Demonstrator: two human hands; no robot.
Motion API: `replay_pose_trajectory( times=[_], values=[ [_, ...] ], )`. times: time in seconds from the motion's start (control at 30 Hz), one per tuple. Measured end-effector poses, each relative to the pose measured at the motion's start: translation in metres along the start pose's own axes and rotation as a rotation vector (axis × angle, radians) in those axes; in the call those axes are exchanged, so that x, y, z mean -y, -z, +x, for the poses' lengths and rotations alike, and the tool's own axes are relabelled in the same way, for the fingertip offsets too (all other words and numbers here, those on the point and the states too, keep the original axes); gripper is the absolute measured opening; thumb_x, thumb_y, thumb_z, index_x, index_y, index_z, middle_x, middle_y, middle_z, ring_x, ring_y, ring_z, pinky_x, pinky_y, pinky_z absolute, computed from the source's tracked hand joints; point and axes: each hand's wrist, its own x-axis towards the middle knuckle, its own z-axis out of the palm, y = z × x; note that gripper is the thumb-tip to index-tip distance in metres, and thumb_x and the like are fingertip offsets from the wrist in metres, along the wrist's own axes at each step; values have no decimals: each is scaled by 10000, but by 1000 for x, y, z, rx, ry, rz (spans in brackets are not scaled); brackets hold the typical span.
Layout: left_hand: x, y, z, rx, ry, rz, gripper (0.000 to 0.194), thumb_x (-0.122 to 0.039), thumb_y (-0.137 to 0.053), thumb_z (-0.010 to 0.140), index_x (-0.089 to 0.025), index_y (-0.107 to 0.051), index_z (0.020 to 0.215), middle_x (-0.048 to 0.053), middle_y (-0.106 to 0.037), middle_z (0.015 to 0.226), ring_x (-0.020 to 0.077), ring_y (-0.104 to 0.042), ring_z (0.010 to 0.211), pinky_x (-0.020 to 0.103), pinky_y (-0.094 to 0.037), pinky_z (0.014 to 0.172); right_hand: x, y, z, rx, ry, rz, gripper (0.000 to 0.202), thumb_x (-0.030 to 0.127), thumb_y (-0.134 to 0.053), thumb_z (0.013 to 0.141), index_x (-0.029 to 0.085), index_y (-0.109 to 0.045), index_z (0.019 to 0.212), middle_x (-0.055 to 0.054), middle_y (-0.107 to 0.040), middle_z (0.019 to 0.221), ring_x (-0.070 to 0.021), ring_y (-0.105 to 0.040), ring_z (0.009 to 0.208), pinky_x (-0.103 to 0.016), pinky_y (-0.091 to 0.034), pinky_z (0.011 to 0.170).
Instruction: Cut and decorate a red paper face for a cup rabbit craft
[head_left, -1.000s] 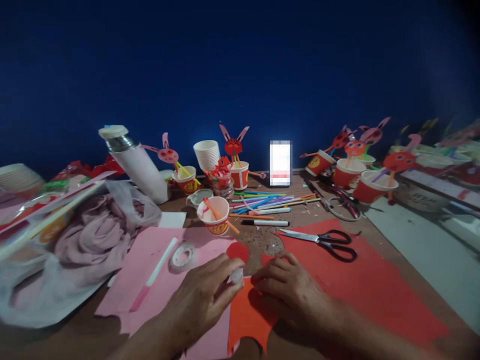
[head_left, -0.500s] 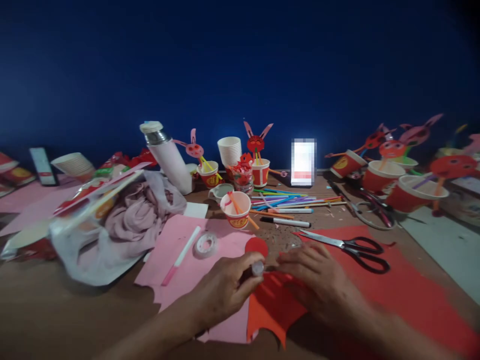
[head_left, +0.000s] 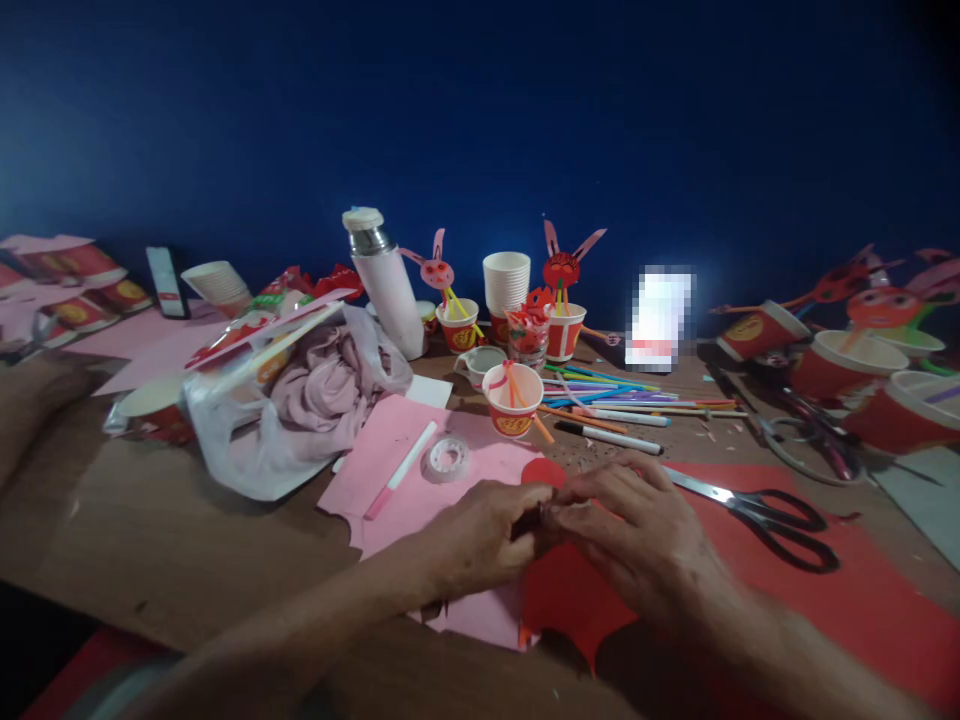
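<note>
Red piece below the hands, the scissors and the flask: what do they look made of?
Red piece: probably paper or thin card, matte, with crisp curved cutouts. Scissors: metal blades, glinting; smooth black handles, likely plastic. Flask: shiny neck, likely steel; smooth white body, painted metal or plastic.

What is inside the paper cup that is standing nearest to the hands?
The cup holds orange sticks, with a small reddish bit near their top. Its bottom is hidden behind the front wall.
</note>
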Motion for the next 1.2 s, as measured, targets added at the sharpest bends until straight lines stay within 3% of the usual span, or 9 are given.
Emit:
replay_pose_trajectory(
  times=[0.13, 0.23, 0.47, 0.6, 0.77, 0.87, 0.97, 1.1, 1.2],
  values=[
    [-4, 11, 2, -13, -32, -18, 116, -235, -606, 778, -167, -577, 867, -49, -518, 642, 91, -449, 569, 180, -336, 520, -1, 2, 2, 33, 3, 5, 156, 116, -526, 857, 226, -629, 898, -37, -698, 894, -184, -620, 809, -384, -379, 806],
    [-5, 16, 3, -31, -126, 23, 87, -222, -621, 786, -147, -578, 781, -57, -476, 608, 78, -426, 544, 175, -304, 500, -2, 2, 3, 39, 48, -15, 173, 100, -528, 850, 219, -620, 936, -56, -692, 890, -190, -622, 800, -385, -388, 774],
    [-1, 15, 3, -33, -194, 70, 87, -198, -587, 810, -133, -590, 752, -14, -554, 639, 97, -478, 563, 191, -322, 527, -1, 5, 3, 86, 70, -49, 214, 78, -526, 822, 211, -617, 964, -51, -696, 902, -192, -631, 811, -393, -394, 789],
    [-3, 15, 1, -37, -198, 72, 47, -95, -584, 770, -140, -598, 769, 7, -621, 703, 111, -539, 616, 186, -358, 571, 2, 13, 3, 55, 24, -12, 242, 73, -505, 834, 214, -592, 1010, -45, -710, 882, -186, -632, 797, -380, -400, 791],
    [-6, 12, -1, -33, -165, 80, 91, -193, -538, 837, -162, -570, 758, -23, -574, 645, 103, -507, 578, 195, -330, 546, -12, 38, -9, 28, -166, -81, 182, 149, -501, 858, 225, -600, 991, -50, -711, 909, -195, -636, 854, -352, -448, 762],
    [-2, 8, 0, -27, -139, 115, 86, -207, -507, 851, -178, -536, 775, -50, -510, 629, 90, -451, 553, 200, -287, 528, -42, 63, -29, 35, -391, -218, 183, 229, -461, 868, 224, -644, 881, -38, -718, 885, -189, -640, 887, -321, -469, 793],
    [1, 5, 4, 15, -109, 119, 168, -230, -470, 864, -183, -470, 703, -56, -473, 614, 89, -419, 545, 199, -277, 520, -76, 95, -52, 49, -619, -383, 252, 266, -426, 874, 189, -660, 922, -67, -714, 928, -200, -652, 877, -295, -490, 756],
    [-2, 4, 5, 34, -85, 137, 174, -235, -435, 872, -193, -445, 704, -58, -468, 616, 92, -420, 551, 197, -284, 529, -108, 124, -71, 159, -918, -575, 227, 245, -466, 864, 190, -684, 891, -71, -716, 848, -235, -664, 753, -312, -478, 598],
    [-2, 4, 3, 39, -64, 158, 158, -248, -442, 869, -196, -457, 720, -62, -468, 619, 91, -420, 552, 195, -284, 533, -121, 124, -68, 299, -1066, -643, 193, 288, -506, 883, 182, -667, 889, -51, -692, 835, -209, -649, 745, -332, -493, 624]
  ],
)
